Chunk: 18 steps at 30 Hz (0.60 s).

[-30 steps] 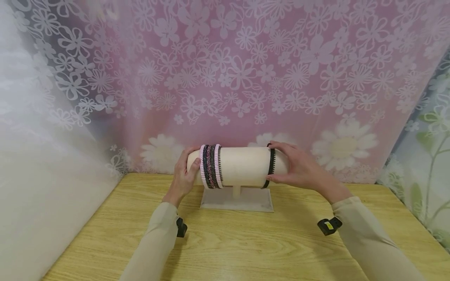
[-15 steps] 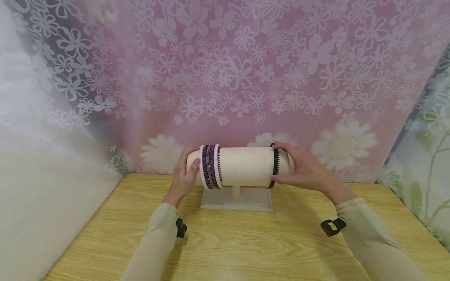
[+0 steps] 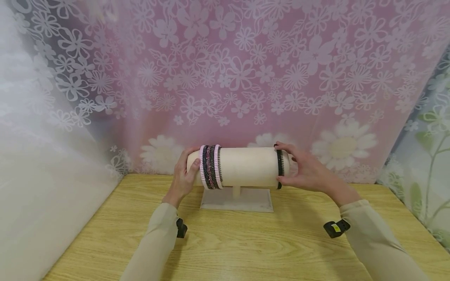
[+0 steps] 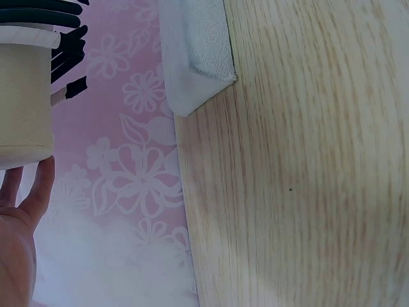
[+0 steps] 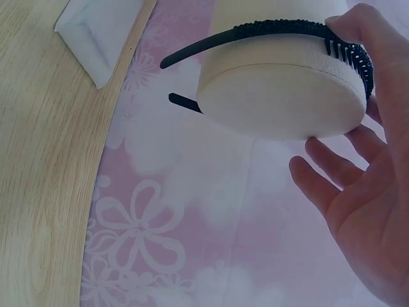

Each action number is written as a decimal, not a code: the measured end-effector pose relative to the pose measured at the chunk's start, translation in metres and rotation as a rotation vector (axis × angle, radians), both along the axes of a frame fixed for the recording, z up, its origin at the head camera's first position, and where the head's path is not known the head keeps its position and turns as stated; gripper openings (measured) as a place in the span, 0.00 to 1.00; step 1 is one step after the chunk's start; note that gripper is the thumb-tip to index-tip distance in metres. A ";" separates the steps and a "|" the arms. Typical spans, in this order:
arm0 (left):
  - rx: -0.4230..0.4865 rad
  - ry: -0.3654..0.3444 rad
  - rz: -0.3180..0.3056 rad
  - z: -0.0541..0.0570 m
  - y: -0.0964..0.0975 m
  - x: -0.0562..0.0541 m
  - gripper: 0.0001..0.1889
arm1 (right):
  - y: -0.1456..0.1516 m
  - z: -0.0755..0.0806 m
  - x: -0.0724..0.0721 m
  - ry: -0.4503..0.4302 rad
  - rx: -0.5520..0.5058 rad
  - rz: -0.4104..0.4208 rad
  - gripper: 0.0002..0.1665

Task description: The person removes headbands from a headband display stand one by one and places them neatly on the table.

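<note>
A cream padded headband display stand (image 3: 249, 166) lies as a horizontal roll on a short post above a pale base (image 3: 242, 203). My left hand (image 3: 183, 173) grips the roll's left end, thumb in front. Beside that thumb, several headbands (image 3: 211, 167) in pink, black and glittery dark tones sit side by side around the roll. Near the right end, my right hand (image 3: 306, 171) pinches a black toothed headband (image 3: 280, 166) between thumb and fingers. In the right wrist view, this black headband (image 5: 275, 27) still goes around the roll, its two tips sticking out.
The stand is on a wood-grain table (image 3: 239, 246). A pink floral curtain (image 3: 239, 78) hangs right behind it, with a white sheet (image 3: 45, 164) at the left and a floral curtain (image 3: 429, 164) at the right.
My right hand has slid the black headband rightward along the roll, closer to its right end. The left hand and the other headbands have stayed in place.
</note>
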<state>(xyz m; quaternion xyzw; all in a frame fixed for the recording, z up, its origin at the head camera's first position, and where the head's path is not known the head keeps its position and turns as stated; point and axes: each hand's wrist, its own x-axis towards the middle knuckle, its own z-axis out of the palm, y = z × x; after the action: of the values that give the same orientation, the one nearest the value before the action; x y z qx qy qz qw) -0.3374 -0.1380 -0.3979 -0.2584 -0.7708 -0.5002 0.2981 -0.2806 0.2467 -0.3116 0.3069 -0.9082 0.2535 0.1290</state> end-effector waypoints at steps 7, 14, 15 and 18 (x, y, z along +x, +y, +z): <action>-0.002 -0.010 0.008 0.000 0.001 0.000 0.21 | 0.002 -0.001 0.001 -0.031 -0.053 0.025 0.47; 0.001 -0.015 0.009 -0.001 0.000 0.000 0.22 | 0.004 -0.003 0.001 -0.078 -0.116 0.043 0.46; 0.002 -0.013 0.008 -0.001 0.000 0.000 0.22 | 0.004 -0.003 0.001 -0.089 -0.128 0.045 0.46; 0.005 -0.008 0.005 -0.001 0.000 -0.001 0.22 | 0.006 -0.004 0.003 -0.133 -0.160 0.047 0.47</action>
<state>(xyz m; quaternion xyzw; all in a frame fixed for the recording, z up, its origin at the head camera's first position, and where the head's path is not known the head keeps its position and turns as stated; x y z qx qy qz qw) -0.3379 -0.1382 -0.3992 -0.2539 -0.7713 -0.5024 0.2968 -0.2775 0.2523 -0.3158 0.2991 -0.8843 0.3481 0.0864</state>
